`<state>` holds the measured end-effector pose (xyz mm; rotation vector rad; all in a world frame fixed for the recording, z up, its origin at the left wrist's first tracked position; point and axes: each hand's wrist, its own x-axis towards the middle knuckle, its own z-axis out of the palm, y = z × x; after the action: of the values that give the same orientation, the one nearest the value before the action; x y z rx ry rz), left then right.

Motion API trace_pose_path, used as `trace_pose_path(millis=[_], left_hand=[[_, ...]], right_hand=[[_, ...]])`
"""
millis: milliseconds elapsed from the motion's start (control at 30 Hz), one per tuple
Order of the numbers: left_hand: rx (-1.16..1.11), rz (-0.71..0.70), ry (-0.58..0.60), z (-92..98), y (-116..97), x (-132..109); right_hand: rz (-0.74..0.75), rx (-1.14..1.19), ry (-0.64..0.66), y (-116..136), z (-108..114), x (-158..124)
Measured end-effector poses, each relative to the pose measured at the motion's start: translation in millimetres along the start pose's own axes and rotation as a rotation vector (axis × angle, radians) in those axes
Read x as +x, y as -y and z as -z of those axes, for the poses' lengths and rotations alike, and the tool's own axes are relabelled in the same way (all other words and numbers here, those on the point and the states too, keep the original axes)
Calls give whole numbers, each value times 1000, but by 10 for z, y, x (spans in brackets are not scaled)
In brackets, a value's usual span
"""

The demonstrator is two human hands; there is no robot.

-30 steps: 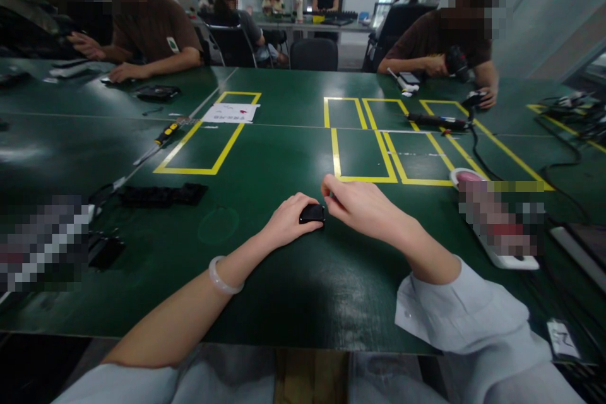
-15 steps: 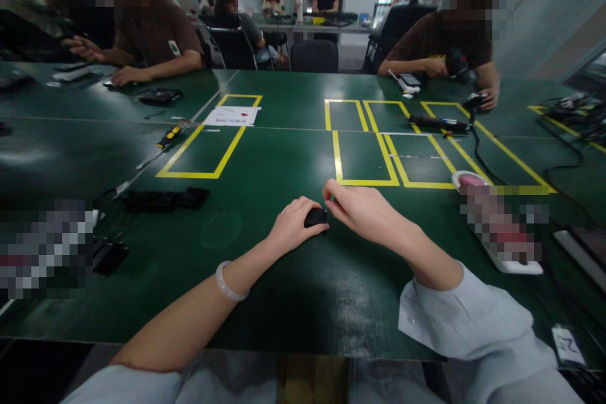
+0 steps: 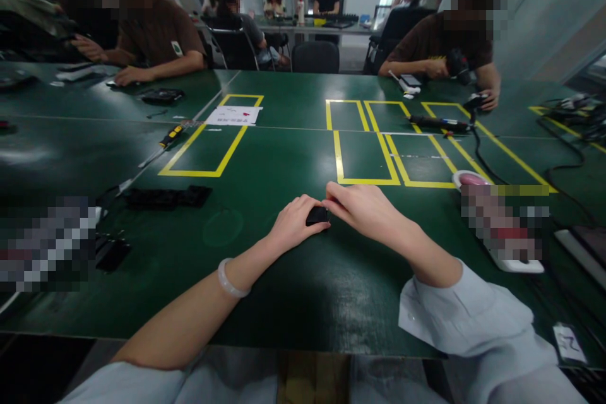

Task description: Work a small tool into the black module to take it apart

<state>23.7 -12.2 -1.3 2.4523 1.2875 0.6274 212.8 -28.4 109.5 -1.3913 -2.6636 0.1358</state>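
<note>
My left hand (image 3: 294,222) rests on the green table (image 3: 265,158) with its fingers curled round a small black object (image 3: 317,215). My right hand (image 3: 363,209) comes in from the right, its fingertips pinched against the same black object at its right end. Both hands sit near the table's middle, just in front of a yellow taped rectangle (image 3: 364,158). A pale bangle (image 3: 231,279) is on my left wrist.
A black strip-like part (image 3: 165,197) and a screwdriver (image 3: 163,142) lie to the left. A white paper (image 3: 233,115) lies in the left taped box. A cable (image 3: 483,151) and black tool (image 3: 438,121) lie at right, near a white device (image 3: 502,246). Other people sit across the table.
My right hand's fingers have lowered and closed in onto the black object's right end. The left hand has stayed on it, shifting only slightly.
</note>
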Motion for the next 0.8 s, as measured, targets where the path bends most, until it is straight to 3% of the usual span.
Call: trace_pose_path(millis=[233, 567, 800], left_hand=[[26, -4, 16, 16, -14, 2], [35, -8, 6, -5, 7, 8], [16, -13, 8, 9, -6, 0]], right_hand=[[71, 66, -61, -53, -42, -12], [7, -36, -40, -54, -45, 11], [55, 68, -31, -75, -20, -25]])
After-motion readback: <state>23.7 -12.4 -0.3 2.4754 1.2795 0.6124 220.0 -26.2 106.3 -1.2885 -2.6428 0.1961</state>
